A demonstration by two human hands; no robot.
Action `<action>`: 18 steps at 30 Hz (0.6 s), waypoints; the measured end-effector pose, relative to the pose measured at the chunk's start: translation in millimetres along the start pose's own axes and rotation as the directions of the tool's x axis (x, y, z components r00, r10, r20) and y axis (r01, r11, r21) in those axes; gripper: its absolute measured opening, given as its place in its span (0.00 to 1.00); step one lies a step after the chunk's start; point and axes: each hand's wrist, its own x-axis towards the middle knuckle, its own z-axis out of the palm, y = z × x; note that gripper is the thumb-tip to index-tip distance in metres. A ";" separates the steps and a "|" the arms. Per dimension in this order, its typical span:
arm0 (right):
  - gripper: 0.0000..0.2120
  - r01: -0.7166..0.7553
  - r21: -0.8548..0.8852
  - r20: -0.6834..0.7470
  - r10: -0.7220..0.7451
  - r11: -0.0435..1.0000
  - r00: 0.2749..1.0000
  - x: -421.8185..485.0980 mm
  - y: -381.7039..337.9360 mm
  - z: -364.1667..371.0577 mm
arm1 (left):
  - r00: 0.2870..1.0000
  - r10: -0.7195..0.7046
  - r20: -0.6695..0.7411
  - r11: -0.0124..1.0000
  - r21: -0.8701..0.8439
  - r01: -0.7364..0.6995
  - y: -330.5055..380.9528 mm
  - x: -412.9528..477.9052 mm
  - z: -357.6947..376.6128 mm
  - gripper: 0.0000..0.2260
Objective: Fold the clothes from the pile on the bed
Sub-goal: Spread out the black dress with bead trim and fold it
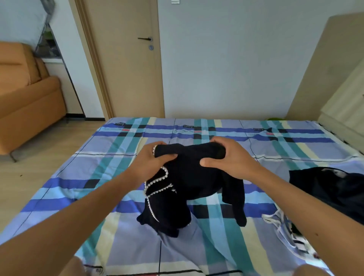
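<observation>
Together, both hands, left (152, 159) and right (222, 155), grip a bunched black top (189, 177) edged in white beaded trim.

black garment (189, 177) with white trim, blue-teal-cream plaid bedsheet (122, 197), orange sofa (25, 102)

Ahead of me a beige door (126, 69) stands closed, with a dark lever handle (144, 39) and a round lock (151, 47) just beneath it. A white switch plate (175, 1) sits high on the pale grey wall (236, 59). To my left an orange sofa (25, 102) stands on the light wood floor (39, 149), with a metal rack (47, 39) behind it. To my right a tall beige panel (319, 74) stands against the wall beside a pale cabinet (346, 110). Something green (275, 119) shows by the panel's foot, mostly hidden.
</observation>
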 end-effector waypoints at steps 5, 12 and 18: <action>0.27 -0.041 -0.123 -0.080 0.032 0.991 0.996 4.5 -10.4 -19.1 | 0.994 -0.051 0.100 0.987 -0.146 0.065 64.6 5.8 7.4 0.08; 0.23 0.011 0.106 0.022 -0.014 0.994 1.000 -0.1 -41.9 8.7 | 0.970 -0.091 0.227 0.981 -0.149 0.126 78.2 16.2 34.5 0.24; 0.12 -0.061 0.292 -0.071 0.085 0.954 0.994 -3.9 -38.1 -3.5 | 0.939 0.048 0.339 0.986 0.134 -0.099 30.9 5.6 26.2 0.21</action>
